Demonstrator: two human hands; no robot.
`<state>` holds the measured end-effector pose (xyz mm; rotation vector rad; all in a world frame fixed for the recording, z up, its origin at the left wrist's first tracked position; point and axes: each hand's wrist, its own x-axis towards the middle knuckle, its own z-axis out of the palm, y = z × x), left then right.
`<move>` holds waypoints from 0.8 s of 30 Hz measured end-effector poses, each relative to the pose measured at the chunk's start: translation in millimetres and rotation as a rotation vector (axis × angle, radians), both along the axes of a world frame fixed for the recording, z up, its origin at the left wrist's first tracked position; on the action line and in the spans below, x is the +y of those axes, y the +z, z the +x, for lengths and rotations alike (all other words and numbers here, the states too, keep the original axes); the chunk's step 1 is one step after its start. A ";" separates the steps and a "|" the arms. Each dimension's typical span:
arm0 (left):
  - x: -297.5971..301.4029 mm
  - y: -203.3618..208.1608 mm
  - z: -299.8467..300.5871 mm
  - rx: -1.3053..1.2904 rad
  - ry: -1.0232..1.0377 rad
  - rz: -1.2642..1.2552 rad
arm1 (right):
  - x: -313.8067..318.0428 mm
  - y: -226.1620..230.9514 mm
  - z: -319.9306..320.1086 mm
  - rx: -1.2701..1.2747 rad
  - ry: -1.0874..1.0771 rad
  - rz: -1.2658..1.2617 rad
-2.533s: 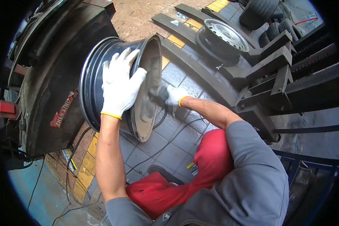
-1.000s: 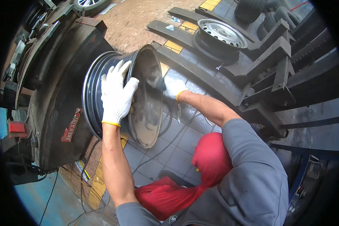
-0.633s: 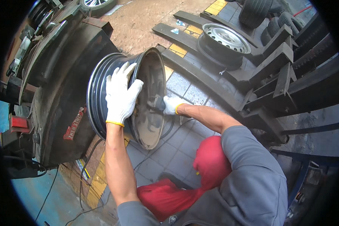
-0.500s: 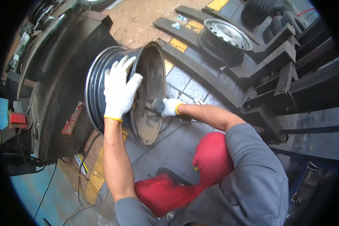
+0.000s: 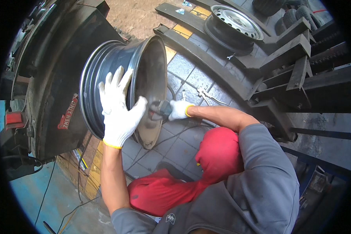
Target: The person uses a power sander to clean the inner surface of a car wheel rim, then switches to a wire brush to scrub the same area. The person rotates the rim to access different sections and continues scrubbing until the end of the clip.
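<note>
A dark steel wheel rim [image 5: 150, 74] stands on edge in front of me, its hollow side facing right and dusty inside. My left hand [image 5: 121, 111], in a white knitted glove, lies against the rim's outer barrel with fingers spread and thumb stretched toward the lip. Also gloved, my right hand [image 5: 179, 109] is closed around a dark hand-held power tool [image 5: 162, 108]. Its rounded head is at the rim's inner side near the lower lip; the working end is partly blurred. A dark hose or cord runs near the tool.
A second steel wheel [image 5: 236, 24] with a silver face lies beyond dark metal beams [image 5: 210, 66]. A metal-ended hand tool [image 5: 202, 93] lies on the grey tiles. A large dark machine [image 5: 54, 85] stands left. Tyres [image 5: 300, 17] sit far right; cords [image 5: 80, 175] cross the floor.
The rim appears slightly further left and more tilted. My left hand has slid a little lower with its fingers spread wider. My right hand keeps the power tool at the rim's inside.
</note>
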<state>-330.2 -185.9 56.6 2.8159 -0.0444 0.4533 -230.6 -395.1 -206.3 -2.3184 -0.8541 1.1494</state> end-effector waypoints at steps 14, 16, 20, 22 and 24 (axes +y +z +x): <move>-16.2 -6.1 -5.3 -0.102 0.061 0.011 | -24.0 -8.2 -18.6 0.067 0.014 0.050; -31.1 -0.4 -19.5 -0.082 0.096 0.036 | -27.0 -9.7 -31.5 0.244 0.007 0.143; -37.4 -3.8 -65.8 -0.046 0.177 0.132 | -10.4 4.4 -9.8 0.158 0.090 0.090; -43.1 -15.9 -83.6 0.012 0.273 0.136 | -4.6 -1.4 10.1 -0.017 0.013 0.010; -48.4 -21.8 -87.9 0.056 0.316 0.116 | 1.1 1.3 28.7 -0.190 -0.078 -0.014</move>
